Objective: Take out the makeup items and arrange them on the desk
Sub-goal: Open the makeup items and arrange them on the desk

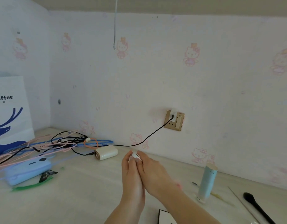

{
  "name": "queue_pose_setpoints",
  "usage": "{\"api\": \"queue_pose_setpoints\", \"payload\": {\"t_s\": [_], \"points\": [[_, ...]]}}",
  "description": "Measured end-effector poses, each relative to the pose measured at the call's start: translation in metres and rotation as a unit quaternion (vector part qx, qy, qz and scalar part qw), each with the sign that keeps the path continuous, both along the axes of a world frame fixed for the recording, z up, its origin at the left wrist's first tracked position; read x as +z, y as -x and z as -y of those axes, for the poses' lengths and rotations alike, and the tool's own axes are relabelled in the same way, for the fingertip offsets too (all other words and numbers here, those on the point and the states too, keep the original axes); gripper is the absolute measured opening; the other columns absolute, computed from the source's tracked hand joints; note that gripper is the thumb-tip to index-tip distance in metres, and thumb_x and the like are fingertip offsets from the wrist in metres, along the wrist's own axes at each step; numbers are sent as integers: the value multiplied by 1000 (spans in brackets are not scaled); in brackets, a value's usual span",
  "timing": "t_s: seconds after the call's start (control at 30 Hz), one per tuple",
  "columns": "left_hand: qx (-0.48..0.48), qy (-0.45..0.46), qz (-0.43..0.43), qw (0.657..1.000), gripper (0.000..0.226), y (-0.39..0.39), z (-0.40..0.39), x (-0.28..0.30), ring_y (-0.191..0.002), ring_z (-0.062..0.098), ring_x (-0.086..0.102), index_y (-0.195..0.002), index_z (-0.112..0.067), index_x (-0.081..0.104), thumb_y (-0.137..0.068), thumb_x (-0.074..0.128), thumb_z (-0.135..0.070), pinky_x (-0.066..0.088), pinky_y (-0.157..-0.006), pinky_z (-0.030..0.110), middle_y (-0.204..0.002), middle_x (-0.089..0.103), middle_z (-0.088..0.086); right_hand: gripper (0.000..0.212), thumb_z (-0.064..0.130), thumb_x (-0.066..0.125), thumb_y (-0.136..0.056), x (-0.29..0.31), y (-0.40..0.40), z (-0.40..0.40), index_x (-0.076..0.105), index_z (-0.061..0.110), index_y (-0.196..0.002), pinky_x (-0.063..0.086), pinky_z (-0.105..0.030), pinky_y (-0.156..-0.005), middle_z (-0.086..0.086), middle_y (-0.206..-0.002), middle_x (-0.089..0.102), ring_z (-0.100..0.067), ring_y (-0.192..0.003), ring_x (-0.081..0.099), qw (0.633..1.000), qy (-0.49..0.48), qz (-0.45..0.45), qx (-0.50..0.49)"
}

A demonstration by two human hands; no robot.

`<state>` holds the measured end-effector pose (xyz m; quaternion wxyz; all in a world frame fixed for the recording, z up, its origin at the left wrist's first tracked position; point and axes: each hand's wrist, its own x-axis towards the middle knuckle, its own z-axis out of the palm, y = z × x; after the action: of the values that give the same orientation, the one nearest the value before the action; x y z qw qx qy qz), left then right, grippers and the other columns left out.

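On the desk (84, 196), two hands, left hand (131, 173) and right hand (153, 171), fingers pinching one small white item (135, 155).

A home bedroom desk (84, 199): cartoon-cat wallpaper (190, 54), charging cables (62, 143), makeup brush (257, 207).

On the desk — one upright pale-blue tube with gold cap (207, 181), one black makeup brush (256, 206), one white rounded charger case (106, 152), one light-blue power bank (28, 170) — two hands.
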<state>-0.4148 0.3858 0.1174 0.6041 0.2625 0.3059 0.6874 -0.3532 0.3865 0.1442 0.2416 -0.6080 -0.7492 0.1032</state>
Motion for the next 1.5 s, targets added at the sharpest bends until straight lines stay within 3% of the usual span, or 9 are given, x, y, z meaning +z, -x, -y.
{"api": "queue_pose_setpoints", "payload": {"t_s": [0.3, 0.57, 0.73, 0.97, 1.13, 1.23, 1.3, 1.43, 1.5], "points": [[-7, -23, 15, 1000, 24, 5, -10, -15, -98, 18, 63, -108, -32, 56, -100, 36, -22, 48, -71, 30, -106, 68, 2, 49, 31, 25, -102, 11, -2, -6, 16, 22, -149, 40, -34, -93, -8, -134, 53, -27, -116, 53, 993, 46, 91, 58], [-17, -16, 6, 1000, 23, 3, -11, -24, -78, 16, 61, -104, -26, 56, -99, 35, -16, 47, -62, 32, -77, 66, 0, 49, 26, 27, -100, 10, -5, -8, 17, 25, -148, 38, -32, -79, -12, -121, 60, -30, -106, 57, 991, 78, 90, 63], [-35, -8, 28, 999, 12, 0, -13, -25, -72, 9, 60, -94, -21, 53, -99, 42, -22, 52, -51, 28, -83, 61, 0, 49, 27, 28, -98, 10, -10, -17, 22, 24, -147, 46, -41, -93, -15, -118, 62, -32, -108, 57, 990, 110, 81, 22], [-122, 58, 135, 982, 19, 9, -25, -29, -105, 31, 60, -109, -15, 58, -93, 52, -23, 58, -65, 45, -109, 63, 11, 43, 31, 27, -101, 13, -26, -26, 33, 26, -143, 43, -31, -89, -12, -125, 60, -30, -107, 58, 997, 70, 36, 14], [-140, 120, 154, 971, 18, 23, -37, -37, -89, 35, 61, -94, -14, 63, -95, 49, -24, 51, -80, 54, -96, 63, 13, 37, 17, 30, -100, 10, -42, -35, 47, 19, -133, 49, -33, -87, -7, -120, 58, -22, -97, 56, 995, 78, -38, -42], [-120, 107, 43, 986, 31, 28, -48, -47, -93, 26, 61, -105, -12, 64, -96, 47, -37, 58, -71, 43, -100, 63, 8, 36, 14, 29, -100, 4, -50, -43, 50, 17, -129, 54, -28, -74, -4, -128, 54, -18, -87, 54, 992, 72, -68, -76], [-79, 56, -188, 977, 42, 31, -52, -52, -95, 17, 59, -115, -11, 61, -86, 62, -42, 49, -80, 31, -103, 64, 1, 38, 16, 26, -101, 0, -52, -47, 53, 17, -126, 51, -19, -64, -3, -131, 52, -16, -83, 53, 988, 67, -99, -101], [-77, -60, -521, 848, 55, 38, -54, -66, -94, 16, 57, -102, -18, 57, -58, 82, -39, 45, -70, 14, -97, 59, -6, 39, 12, 26, -100, -7, -53, -50, 54, 13, -126, 58, -38, -73, -3, -116, 50, -10, -67, 50, 974, 101, -155, -132], [-80, -54, -597, 796, 76, 39, -57, -72, -105, 25, 56, -109, -11, 56, -49, 80, -50, 48, -82, 28, -108, 59, 6, 38, 11, 26, -99, -12, -52, -53, 54, 12, -126, 57, -42, -79, -5, -115, 52, -13, -65, 50, 973, 117, -146, -135]]}}
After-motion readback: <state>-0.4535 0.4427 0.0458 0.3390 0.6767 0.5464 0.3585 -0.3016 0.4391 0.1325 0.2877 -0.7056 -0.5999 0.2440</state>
